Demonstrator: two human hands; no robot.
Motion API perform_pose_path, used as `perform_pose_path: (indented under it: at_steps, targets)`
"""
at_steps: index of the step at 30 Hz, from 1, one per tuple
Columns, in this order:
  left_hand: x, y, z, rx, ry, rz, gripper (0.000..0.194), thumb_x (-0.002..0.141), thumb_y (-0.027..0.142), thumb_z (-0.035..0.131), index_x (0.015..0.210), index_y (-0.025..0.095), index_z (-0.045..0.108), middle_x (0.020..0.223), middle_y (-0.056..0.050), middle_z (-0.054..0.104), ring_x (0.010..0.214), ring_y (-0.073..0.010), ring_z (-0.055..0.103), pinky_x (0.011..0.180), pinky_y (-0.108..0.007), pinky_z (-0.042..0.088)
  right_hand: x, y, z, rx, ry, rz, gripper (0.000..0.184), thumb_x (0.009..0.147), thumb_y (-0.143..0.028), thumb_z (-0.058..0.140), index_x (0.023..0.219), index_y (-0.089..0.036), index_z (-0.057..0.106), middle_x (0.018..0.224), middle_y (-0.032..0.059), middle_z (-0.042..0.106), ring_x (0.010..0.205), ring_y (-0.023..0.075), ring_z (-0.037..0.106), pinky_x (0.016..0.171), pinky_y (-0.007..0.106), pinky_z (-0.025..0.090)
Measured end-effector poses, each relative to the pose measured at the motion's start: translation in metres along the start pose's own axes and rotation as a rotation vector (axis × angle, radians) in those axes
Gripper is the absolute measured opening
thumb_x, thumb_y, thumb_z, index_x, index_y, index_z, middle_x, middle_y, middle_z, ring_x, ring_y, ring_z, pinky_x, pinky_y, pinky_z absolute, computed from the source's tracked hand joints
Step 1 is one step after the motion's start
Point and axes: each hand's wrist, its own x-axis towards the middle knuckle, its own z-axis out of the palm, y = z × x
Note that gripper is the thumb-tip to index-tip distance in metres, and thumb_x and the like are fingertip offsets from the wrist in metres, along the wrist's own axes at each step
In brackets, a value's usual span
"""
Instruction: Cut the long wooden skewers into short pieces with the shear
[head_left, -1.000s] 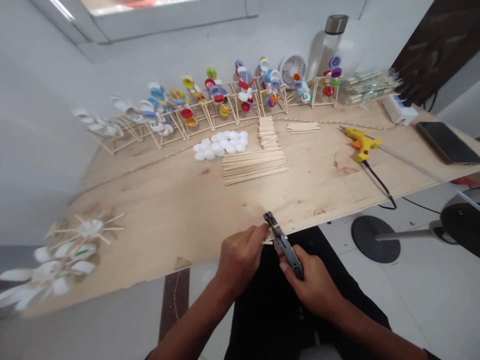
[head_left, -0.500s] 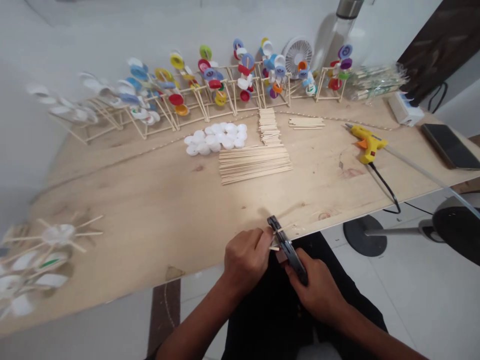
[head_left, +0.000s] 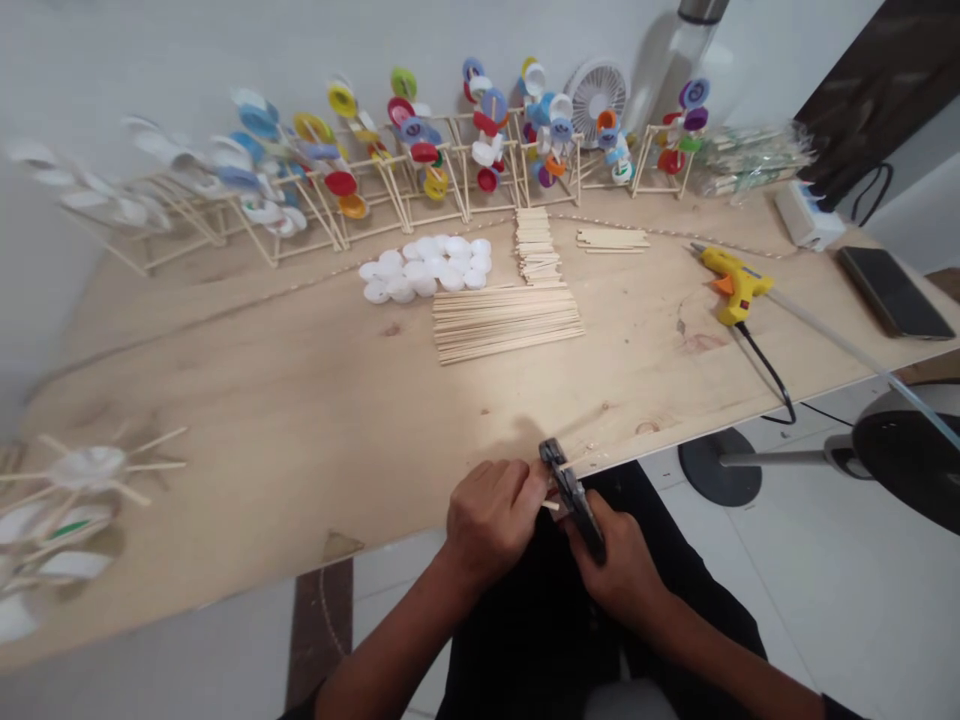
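My left hand (head_left: pixel 491 520) pinches a short thin wooden stick (head_left: pixel 550 503) at the near edge of the wooden table (head_left: pixel 300 420). My right hand (head_left: pixel 619 570) grips the handles of black cutting pliers (head_left: pixel 568 490), whose jaws sit at the stick, just beside my left fingertips. Both hands hover over my lap, right at the table's front edge.
A bundle of long sticks (head_left: pixel 506 322), a stack of short sticks (head_left: pixel 537 246) and white bottle caps (head_left: pixel 424 268) lie mid-table. Stick-and-cap windmill models (head_left: pixel 450 150) line the back. A yellow glue gun (head_left: pixel 733 285), a phone (head_left: pixel 892 290) and a power strip (head_left: pixel 804 216) lie at the right.
The view has shifted a little down and left. My hands stay together at the table edge, with the pliers drawn slightly closer to my left fingers.
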Motion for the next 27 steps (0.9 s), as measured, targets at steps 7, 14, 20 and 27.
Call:
perform_pose_path:
  at_steps: [7,14,20,27]
  targets:
    - [0.002,0.012,-0.007,0.048,-0.001,-0.079,0.02,0.086,0.014,0.04,0.089,0.011,0.06,0.057,-0.001,0.051,0.053,-0.0127,0.046,0.052,-0.027,0.033,-0.005,-0.001,-0.006,0.051,-0.022,0.001,0.002,0.079,-0.021,0.047,0.081,-0.021,0.048,0.068,0.0005,0.061,0.062,0.0175,0.06,0.059,0.025,0.04]
    - [0.006,0.016,-0.021,0.203,-0.101,-0.114,0.02,0.085,0.012,0.043,0.095,0.012,0.06,0.062,-0.002,0.054,0.056,-0.015,0.049,0.054,-0.028,0.035,-0.01,-0.011,-0.014,0.234,-0.115,0.031,0.009,0.077,-0.022,0.05,0.086,-0.02,0.053,0.081,0.0017,0.064,0.074,0.0175,0.059,0.066,0.025,0.043]
    - [0.01,0.013,-0.027,0.231,-0.116,-0.073,0.022,0.085,0.012,0.042,0.099,0.012,0.059,0.059,0.0,0.054,0.049,-0.0138,0.048,0.048,-0.027,0.034,-0.013,-0.019,-0.023,0.12,-0.082,0.029,0.011,0.078,-0.023,0.05,0.088,-0.02,0.052,0.074,0.0008,0.064,0.067,0.0173,0.06,0.062,0.025,0.041]
    - [0.011,0.011,-0.033,-0.026,-0.138,-0.102,0.025,0.086,0.014,0.035,0.103,0.014,0.054,0.063,-0.001,0.06,0.051,-0.0138,0.054,0.048,-0.024,0.038,-0.018,-0.02,-0.031,-0.009,-0.021,-0.024,0.008,0.078,-0.022,0.049,0.086,-0.021,0.051,0.072,0.0016,0.065,0.067,0.0184,0.062,0.06,0.025,0.039]
